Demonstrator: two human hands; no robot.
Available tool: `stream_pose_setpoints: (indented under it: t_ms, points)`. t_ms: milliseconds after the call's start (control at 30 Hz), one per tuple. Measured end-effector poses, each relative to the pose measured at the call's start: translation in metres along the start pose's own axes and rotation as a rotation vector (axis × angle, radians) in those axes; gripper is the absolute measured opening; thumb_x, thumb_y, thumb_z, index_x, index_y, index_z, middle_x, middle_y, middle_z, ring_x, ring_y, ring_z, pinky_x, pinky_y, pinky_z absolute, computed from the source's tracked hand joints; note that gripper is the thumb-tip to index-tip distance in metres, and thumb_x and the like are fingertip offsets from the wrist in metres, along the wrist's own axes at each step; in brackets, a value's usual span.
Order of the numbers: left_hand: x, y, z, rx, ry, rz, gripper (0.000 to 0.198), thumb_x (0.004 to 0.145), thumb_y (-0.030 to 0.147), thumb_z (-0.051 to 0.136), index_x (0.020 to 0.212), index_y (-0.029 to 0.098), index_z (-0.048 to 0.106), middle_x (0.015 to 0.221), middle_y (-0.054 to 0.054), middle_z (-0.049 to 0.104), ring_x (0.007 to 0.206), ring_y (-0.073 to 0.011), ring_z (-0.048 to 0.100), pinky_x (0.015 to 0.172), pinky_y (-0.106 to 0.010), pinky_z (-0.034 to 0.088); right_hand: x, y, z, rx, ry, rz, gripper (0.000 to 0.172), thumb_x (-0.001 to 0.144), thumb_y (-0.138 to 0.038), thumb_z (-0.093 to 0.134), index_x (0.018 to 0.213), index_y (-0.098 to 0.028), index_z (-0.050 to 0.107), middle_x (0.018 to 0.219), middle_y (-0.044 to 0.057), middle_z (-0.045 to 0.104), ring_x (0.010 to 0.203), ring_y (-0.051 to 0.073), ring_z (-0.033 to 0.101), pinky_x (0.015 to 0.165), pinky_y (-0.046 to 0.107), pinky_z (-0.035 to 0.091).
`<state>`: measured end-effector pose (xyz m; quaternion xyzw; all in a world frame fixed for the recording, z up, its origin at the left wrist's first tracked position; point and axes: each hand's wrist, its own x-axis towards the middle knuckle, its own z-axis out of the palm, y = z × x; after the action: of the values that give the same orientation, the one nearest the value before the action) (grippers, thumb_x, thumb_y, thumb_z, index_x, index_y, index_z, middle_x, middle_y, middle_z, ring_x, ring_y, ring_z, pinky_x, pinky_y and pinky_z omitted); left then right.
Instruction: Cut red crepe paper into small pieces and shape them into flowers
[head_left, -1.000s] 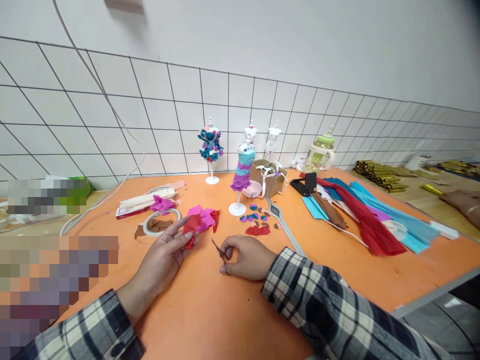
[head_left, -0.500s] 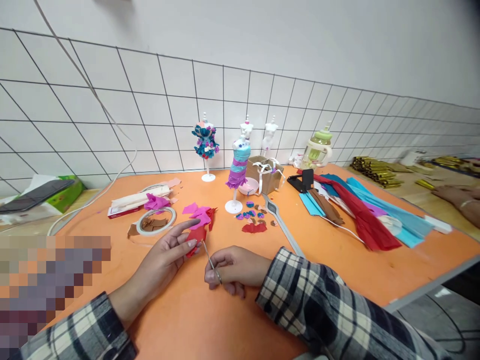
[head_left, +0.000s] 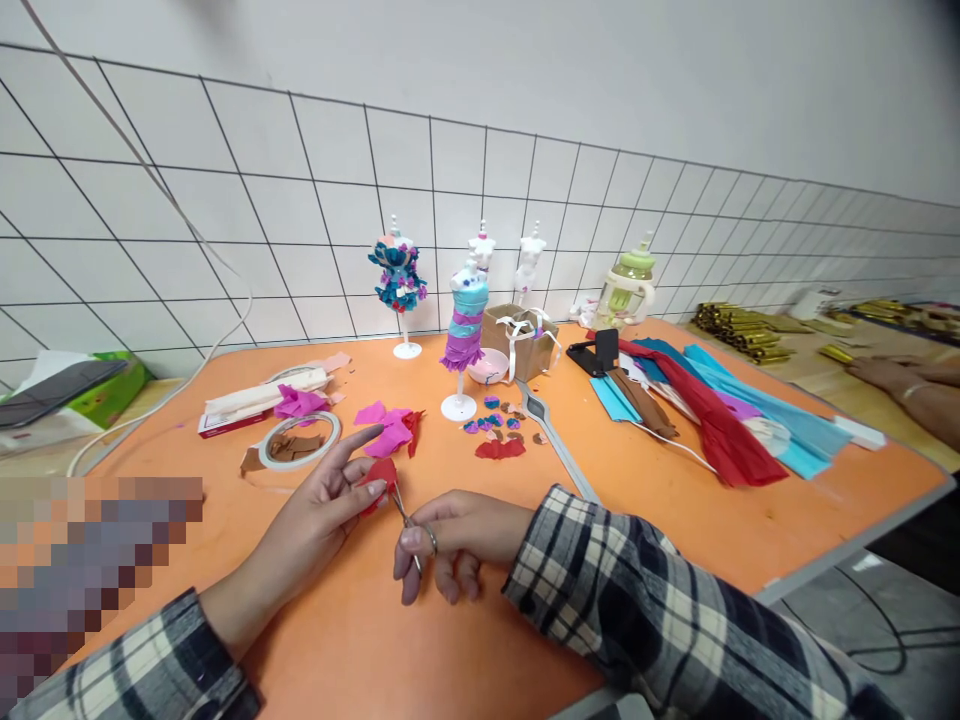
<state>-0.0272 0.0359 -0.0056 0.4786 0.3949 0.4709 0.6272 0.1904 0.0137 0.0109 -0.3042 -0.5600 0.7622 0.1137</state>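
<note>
My left hand [head_left: 334,500] pinches a small piece of red crepe paper [head_left: 383,472] between thumb and fingers, its index finger stretched out. In my right hand [head_left: 457,540] is a pair of small metal scissors [head_left: 406,518], thumb and fingers in the loops. The blades meet the paper's right edge. Just beyond lie pink paper scraps [head_left: 388,430] and a red strip [head_left: 415,432]. A cut red piece [head_left: 500,449] rests near several small coloured paper bits [head_left: 493,424]. Behind them stands a mini mannequin [head_left: 466,325] wrapped in blue and purple paper.
A decorated mannequin [head_left: 398,280] and two white ones stand at the back beside a cardboard box [head_left: 529,352]. Tape rolls [head_left: 335,440] lie left. Crepe sheets [head_left: 697,420], a black stand [head_left: 596,355] and a bottle [head_left: 628,290] are right. Another person's hand [head_left: 885,380] rests far right.
The scissors have opened at the red paper, and my right-hand fingers have spread. The red paper now looks smaller and rounder. The whole view has shifted slightly.
</note>
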Motion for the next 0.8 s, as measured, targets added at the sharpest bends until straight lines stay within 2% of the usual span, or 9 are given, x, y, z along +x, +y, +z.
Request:
stream_pose_setpoints:
  t_ms: [200, 367, 500, 600, 733, 800]
  points:
    - [-0.001, -0.008, -0.003, 0.158, -0.126, 0.042, 0.073, 0.081, 0.031, 0.083, 0.145, 0.031, 0.047, 0.083, 0.0, 0.067, 0.074, -0.0148, 0.06, 0.07, -0.023, 0.051, 0.003, 0.003, 0.0, -0.015, 0.044, -0.017, 0.058, 0.072, -0.07, 0.071, 0.091, -0.016, 0.061, 0.086, 0.001, 0.065, 0.051, 0.006, 0.053, 0.038, 0.017, 0.044]
    - [-0.002, -0.01, -0.005, 0.123, -0.191, 0.026, 0.072, 0.087, 0.035, 0.077, 0.149, 0.03, 0.04, 0.084, 0.0, 0.066, 0.072, -0.0156, 0.059, 0.068, -0.027, 0.048, 0.01, 0.011, -0.005, -0.026, 0.094, -0.068, 0.058, 0.071, -0.068, 0.074, 0.092, -0.015, 0.063, 0.073, -0.003, 0.061, 0.043, 0.004, 0.047, 0.037, 0.018, 0.046]
    - [-0.001, -0.01, -0.007, 0.074, -0.193, -0.008, 0.067, 0.087, 0.042, 0.076, 0.145, 0.028, 0.047, 0.075, 0.001, 0.062, 0.068, -0.016, 0.056, 0.064, -0.027, 0.045, 0.014, 0.015, -0.005, -0.002, 0.079, -0.079, 0.06, 0.066, -0.068, 0.078, 0.09, -0.015, 0.062, 0.068, -0.004, 0.059, 0.044, 0.005, 0.046, 0.042, 0.022, 0.053]
    - [0.001, -0.012, -0.008, 0.092, -0.189, -0.031, 0.054, 0.085, 0.045, 0.077, 0.132, 0.025, 0.06, 0.073, 0.001, 0.062, 0.066, -0.0151, 0.055, 0.061, -0.026, 0.044, 0.013, 0.014, -0.004, 0.004, 0.063, -0.091, 0.059, 0.066, -0.067, 0.079, 0.091, -0.015, 0.062, 0.069, -0.004, 0.06, 0.045, 0.005, 0.048, 0.043, 0.024, 0.055]
    - [0.002, -0.012, -0.007, 0.074, -0.168, -0.019, 0.041, 0.079, 0.042, 0.083, 0.112, 0.022, 0.071, 0.078, -0.002, 0.068, 0.067, -0.0148, 0.057, 0.062, -0.025, 0.045, 0.009, 0.01, -0.004, 0.036, 0.003, -0.113, 0.056, 0.068, -0.062, 0.08, 0.091, -0.015, 0.061, 0.072, -0.003, 0.062, 0.048, 0.005, 0.049, 0.044, 0.022, 0.055]
    - [0.0, -0.009, -0.006, 0.032, -0.193, -0.014, 0.042, 0.078, 0.04, 0.085, 0.114, 0.022, 0.072, 0.075, -0.002, 0.068, 0.065, -0.0147, 0.057, 0.061, -0.025, 0.046, 0.007, 0.01, -0.004, 0.068, -0.035, -0.128, 0.055, 0.068, -0.061, 0.081, 0.091, -0.014, 0.062, 0.072, -0.003, 0.062, 0.049, 0.005, 0.048, 0.044, 0.022, 0.055]
